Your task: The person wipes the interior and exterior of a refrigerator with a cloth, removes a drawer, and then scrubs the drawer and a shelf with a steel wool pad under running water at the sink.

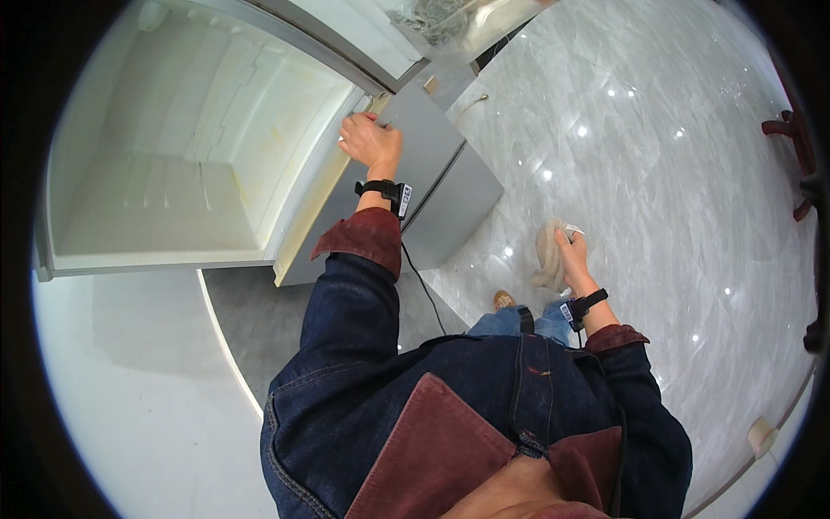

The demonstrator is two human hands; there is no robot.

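A refrigerator stands open at the left, its white inner compartment (pixel 186 195) marked with yellowish stains. My left hand (pixel 372 143) is closed at the compartment's edge, near the upper corner, just above the yellowed strip (pixel 316 208) along the grey front. Its fingertips are partly hidden, so what they grip is unclear. Lower and to the right, my right hand (pixel 571 257) is closed on a beige cloth (pixel 547 255). The cloth hangs bunched from the fingers over the floor, with a small white piece showing at its top.
Grey lower fronts (pixel 450 195) of the refrigerator jut toward the floor. The opened door (pixel 341 30) with a clear bin (pixel 450 22) is at the top. A black cable (pixel 421 281) runs down near my body. Dark red furniture legs (pixel 800 160) stand far right on the glossy grey floor (pixel 644 173).
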